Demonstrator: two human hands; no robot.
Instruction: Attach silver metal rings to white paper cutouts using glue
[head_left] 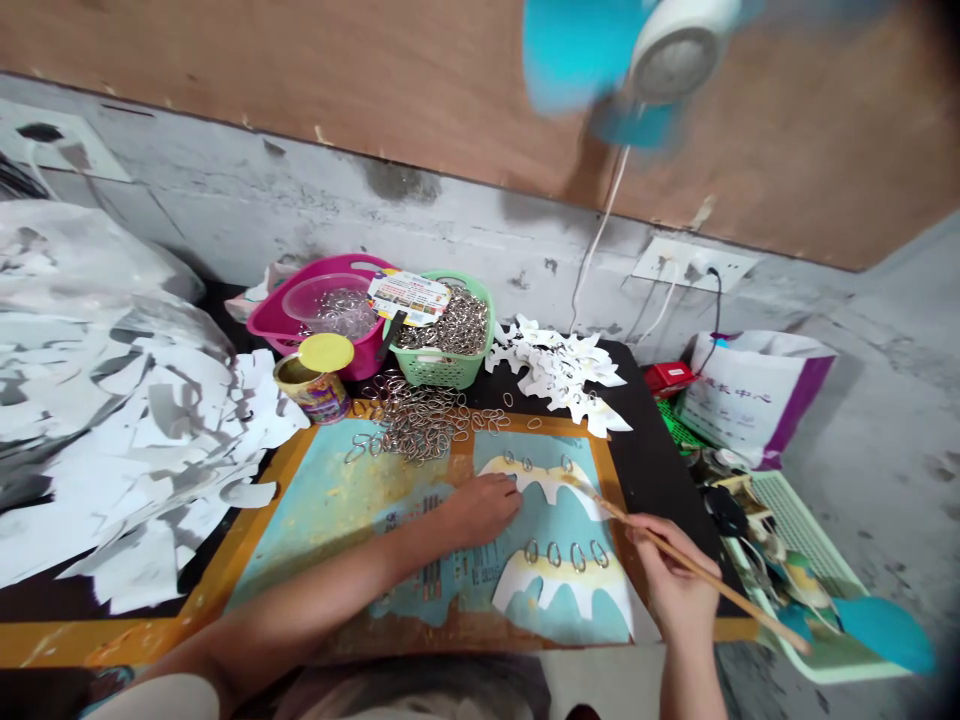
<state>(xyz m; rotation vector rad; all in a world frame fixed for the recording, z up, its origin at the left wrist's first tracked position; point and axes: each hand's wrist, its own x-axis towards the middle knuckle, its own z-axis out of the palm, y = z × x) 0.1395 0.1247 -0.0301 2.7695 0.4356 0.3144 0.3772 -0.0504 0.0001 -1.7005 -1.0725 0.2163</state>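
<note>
My right hand [675, 570] is closed around the wooden handle of a thin brush [701, 570]. The brush's tip touches the upper white scalloped cut-out [551, 478], which has a yellowish smear and several metal rings along its top edge. My left hand [491, 505], fingers bunched, holds the left end of that cut-out down on the blue sheet [337, 490]. Nearer to me lies a second white cut-out [566, 590] with several rings along its yellowish upper edge. Loose metal rings [420, 420] lie in a heap beyond my left hand.
Behind the rings stand an open can [319, 390], a pink basket [367, 355] and a green basket [442, 372] of rings. More white cut-outs [562, 365] are piled at the back. White scraps [150, 450] cover the left; a pale green basket [814, 530] stands right, a fan [675, 60] above.
</note>
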